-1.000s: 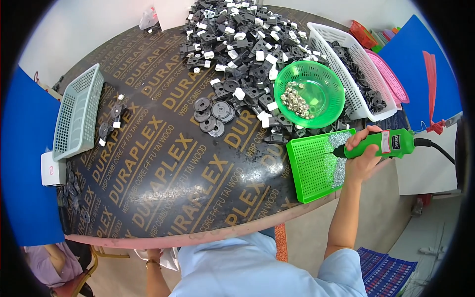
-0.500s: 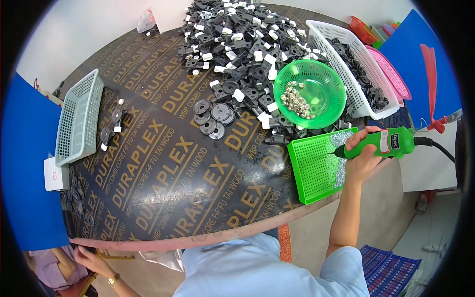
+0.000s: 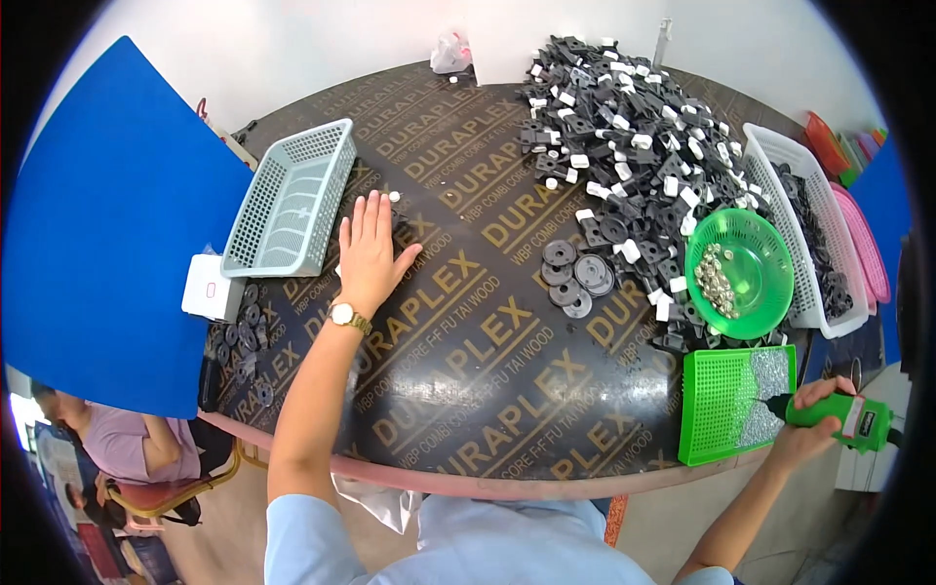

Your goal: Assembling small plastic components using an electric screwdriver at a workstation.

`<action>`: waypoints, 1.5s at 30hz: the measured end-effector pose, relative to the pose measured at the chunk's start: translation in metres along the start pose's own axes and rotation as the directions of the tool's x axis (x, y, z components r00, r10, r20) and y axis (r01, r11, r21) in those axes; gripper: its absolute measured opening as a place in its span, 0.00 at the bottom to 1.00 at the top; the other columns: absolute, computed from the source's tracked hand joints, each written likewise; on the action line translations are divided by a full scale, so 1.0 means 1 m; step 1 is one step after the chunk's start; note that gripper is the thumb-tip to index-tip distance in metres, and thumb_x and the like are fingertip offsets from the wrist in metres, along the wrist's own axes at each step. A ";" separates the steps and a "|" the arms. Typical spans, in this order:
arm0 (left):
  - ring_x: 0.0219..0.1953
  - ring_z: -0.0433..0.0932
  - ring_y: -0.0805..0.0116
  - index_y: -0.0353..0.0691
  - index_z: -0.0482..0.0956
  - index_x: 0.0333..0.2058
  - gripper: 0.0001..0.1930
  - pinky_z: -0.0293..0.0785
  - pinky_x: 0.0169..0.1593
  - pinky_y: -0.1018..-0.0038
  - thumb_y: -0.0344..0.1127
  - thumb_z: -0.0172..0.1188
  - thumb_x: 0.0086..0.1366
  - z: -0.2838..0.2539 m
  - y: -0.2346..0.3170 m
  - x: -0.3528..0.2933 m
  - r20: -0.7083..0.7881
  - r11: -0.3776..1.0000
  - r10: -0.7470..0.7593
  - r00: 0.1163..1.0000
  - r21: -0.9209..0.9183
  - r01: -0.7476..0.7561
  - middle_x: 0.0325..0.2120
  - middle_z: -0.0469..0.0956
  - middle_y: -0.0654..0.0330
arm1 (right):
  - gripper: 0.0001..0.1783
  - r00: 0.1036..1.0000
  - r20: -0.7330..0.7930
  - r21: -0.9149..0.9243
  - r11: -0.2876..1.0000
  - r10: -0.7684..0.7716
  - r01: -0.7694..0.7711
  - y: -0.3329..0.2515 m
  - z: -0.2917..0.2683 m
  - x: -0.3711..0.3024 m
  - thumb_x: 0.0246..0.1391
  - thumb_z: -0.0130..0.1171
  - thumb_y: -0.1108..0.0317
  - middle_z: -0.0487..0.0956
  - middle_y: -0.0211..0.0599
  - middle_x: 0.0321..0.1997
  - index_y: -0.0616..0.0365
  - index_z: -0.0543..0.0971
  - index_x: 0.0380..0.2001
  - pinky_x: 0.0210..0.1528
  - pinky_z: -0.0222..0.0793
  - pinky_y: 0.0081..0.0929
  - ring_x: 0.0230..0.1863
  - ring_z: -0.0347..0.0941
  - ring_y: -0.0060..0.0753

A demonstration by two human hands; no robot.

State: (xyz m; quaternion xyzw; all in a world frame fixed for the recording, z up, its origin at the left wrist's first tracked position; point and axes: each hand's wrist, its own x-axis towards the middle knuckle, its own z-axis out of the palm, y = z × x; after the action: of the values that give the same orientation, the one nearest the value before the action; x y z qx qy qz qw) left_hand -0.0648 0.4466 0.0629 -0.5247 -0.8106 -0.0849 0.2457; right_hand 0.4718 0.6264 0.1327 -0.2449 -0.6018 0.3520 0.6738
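My left hand (image 3: 369, 255) reaches flat over the table, fingers stretched out, and covers part of a few black parts with white bits. A wristwatch (image 3: 349, 317) is on that arm. At the lower right my right hand (image 3: 805, 429) is wrapped round a green electric screwdriver (image 3: 862, 423). Its dark tip points left, over the right part of a shallow green tray (image 3: 710, 409). Many tiny silvery pieces (image 3: 768, 390) lie in that part of the tray; they are too small to name surely. Black round discs (image 3: 593, 273) lie mid-table.
A large heap of black and white plastic parts (image 3: 634, 146) spreads at the back right. Beside it stand a green round basket (image 3: 783, 263) with small metal pieces and a white basket (image 3: 858, 317) of black parts. A pale basket (image 3: 336, 185) stands left. A seated person (image 3: 117, 439) is at lower left.
My left hand has come up from below the table edge onto the table by the black parts at left. The view has swung left; my right hand keeps hold of the screwdriver.
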 end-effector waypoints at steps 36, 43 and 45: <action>0.39 0.70 0.59 0.47 0.73 0.48 0.22 0.66 0.42 0.69 0.26 0.54 0.51 -0.077 0.168 -0.094 0.037 0.563 0.410 0.911 -0.796 -0.221 0.42 0.69 0.53 | 0.42 0.840 0.515 0.338 0.860 0.172 -0.384 -0.019 0.216 -0.069 0.37 0.58 0.32 0.66 0.29 0.16 0.58 0.62 0.41 0.16 0.62 0.17 0.15 0.63 0.21; 0.37 0.69 0.58 0.47 0.74 0.48 0.21 0.66 0.41 0.68 0.28 0.53 0.53 -0.076 0.167 -0.094 0.035 0.555 0.404 0.914 -0.804 -0.214 0.40 0.69 0.54 | 0.41 0.789 0.614 0.319 0.908 0.019 -0.271 -0.016 0.220 -0.072 0.36 0.62 0.36 0.68 0.32 0.16 0.61 0.63 0.39 0.16 0.63 0.17 0.14 0.64 0.22; 0.37 0.69 0.59 0.47 0.74 0.48 0.20 0.67 0.42 0.68 0.28 0.53 0.54 -0.077 0.168 -0.095 0.050 0.563 0.400 0.915 -0.801 -0.202 0.40 0.69 0.54 | 0.41 0.793 0.609 0.336 0.909 -0.010 -0.246 -0.016 0.220 -0.072 0.36 0.62 0.36 0.68 0.32 0.16 0.61 0.63 0.39 0.16 0.63 0.17 0.13 0.64 0.22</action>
State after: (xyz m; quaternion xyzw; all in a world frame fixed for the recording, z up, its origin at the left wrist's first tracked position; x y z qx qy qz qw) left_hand 0.1397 0.4124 0.0632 -0.7158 -0.6115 -0.3249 -0.0906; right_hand 0.2561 0.5404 0.1333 -0.0170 -0.6817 0.5680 0.4608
